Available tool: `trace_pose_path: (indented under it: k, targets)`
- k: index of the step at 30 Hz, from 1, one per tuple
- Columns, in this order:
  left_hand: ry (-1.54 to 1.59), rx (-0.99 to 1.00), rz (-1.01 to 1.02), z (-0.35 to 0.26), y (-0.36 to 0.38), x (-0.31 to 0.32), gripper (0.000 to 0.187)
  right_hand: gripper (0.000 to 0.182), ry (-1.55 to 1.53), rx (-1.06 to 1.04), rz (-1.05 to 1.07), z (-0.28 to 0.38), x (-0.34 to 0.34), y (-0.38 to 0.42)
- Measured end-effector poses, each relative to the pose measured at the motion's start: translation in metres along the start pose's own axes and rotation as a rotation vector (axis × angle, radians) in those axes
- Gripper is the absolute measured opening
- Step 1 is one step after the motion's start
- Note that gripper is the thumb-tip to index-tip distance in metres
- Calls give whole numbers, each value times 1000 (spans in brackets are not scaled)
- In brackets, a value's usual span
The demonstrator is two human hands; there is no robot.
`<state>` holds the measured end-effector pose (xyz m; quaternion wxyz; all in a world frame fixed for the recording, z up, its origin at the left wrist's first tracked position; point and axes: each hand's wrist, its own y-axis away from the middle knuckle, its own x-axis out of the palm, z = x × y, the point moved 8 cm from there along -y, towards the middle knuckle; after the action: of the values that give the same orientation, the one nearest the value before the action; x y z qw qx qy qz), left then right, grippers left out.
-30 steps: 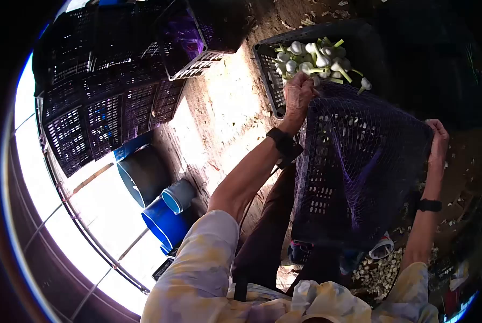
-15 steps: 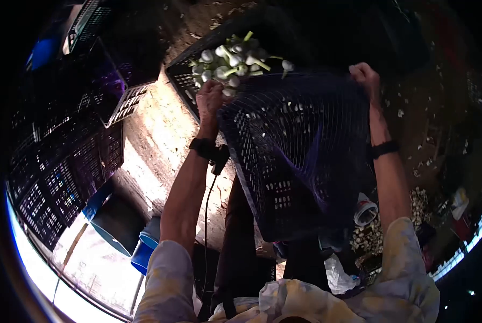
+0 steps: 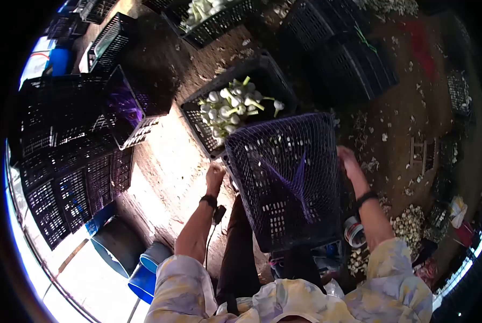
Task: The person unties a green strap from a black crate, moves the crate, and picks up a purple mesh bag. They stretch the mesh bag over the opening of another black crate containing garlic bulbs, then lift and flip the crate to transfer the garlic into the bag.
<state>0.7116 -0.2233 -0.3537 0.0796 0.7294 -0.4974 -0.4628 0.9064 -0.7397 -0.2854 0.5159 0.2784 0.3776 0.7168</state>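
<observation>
Since the frames a moment earlier both hands have dropped lower and nearer the body, and the dark mesh crate [image 3: 286, 180] has come down with them — its far edge now sits level with the near rim of the crate of garlic [image 3: 262, 72] rather than raised over it.

The left hand [image 3: 215, 176] is closed in a grip at the crate's near left corner, at or just under the rim; whether the fingers actually clasp the plastic cannot be told from here. The right hand [image 3: 347, 161] lies along the crate's right wall, fingers pressed to it and partly hidden behind the mesh, so how far that grip is closed cannot be told either. Each wrist wears a dark band.

The mesh crate is held in front of the person, above the legs, tilted with its open side turned away from the camera. A purple net liner [image 3: 295, 175] shows through the lattice. Just beyond it, on the dirt floor [image 3: 171, 156], stands the garlic crate — white bulbs [image 3: 227, 105] with green stalks piled toward its left side.

To the left a stack of empty black crates [image 3: 74, 161] leans in rows, with blue tubs [image 3: 147, 272] near the person's left elbow. More garlic bulbs [image 3: 410, 223] lie heaped on the ground at the right, beside a small round container [image 3: 354, 231].
</observation>
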Motion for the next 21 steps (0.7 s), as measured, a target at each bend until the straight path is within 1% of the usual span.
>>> trace_pose_path:
  k: [1,2,3,5,6,7,9,11,13,14,16,17,18,19,21]
  targets:
    - [62,-226,69,14,37,-20,30,39,-165,-14,-10,2,7,46]
    - [238,-447,41,15,77,-38,29,46,-56,-69,1,24,22,96]
    - [406,-522,72,20,109,-51,26,54,-34,-170,69,11,38,120]
    - [499,-572,86,22,168,-75,21,57,348,-329,-121,6,55,156]
    - [473,-577,100,18,195,-85,21,59,234,-250,-144,-22,48,143]
    - [521,-557,134,17,220,-94,24,60,125,-168,-140,-48,44,124]
    - [511,-542,115,11,270,-116,25,49,247,-139,-43,-36,56,128]
    - [547,-500,94,15,318,-137,24,34,206,-163,-88,-31,60,132]
    - [594,-496,41,34,359,-160,22,20,370,-278,-350,7,69,154]
    - [647,-534,14,52,380,-167,21,20,379,-300,-334,20,78,164]
    - [740,-599,-15,83,404,-181,20,20,591,-169,-320,47,87,171]
    - [775,-633,-23,97,413,-190,19,20,603,-214,-330,74,102,187]
    - [821,-661,-71,105,412,-201,18,20,486,-294,-253,98,128,209]
    - [827,-620,-123,111,410,-211,19,20,372,-370,-169,116,156,225]
    - [1156,-209,-103,74,397,-246,26,22,435,-429,-175,148,205,245]
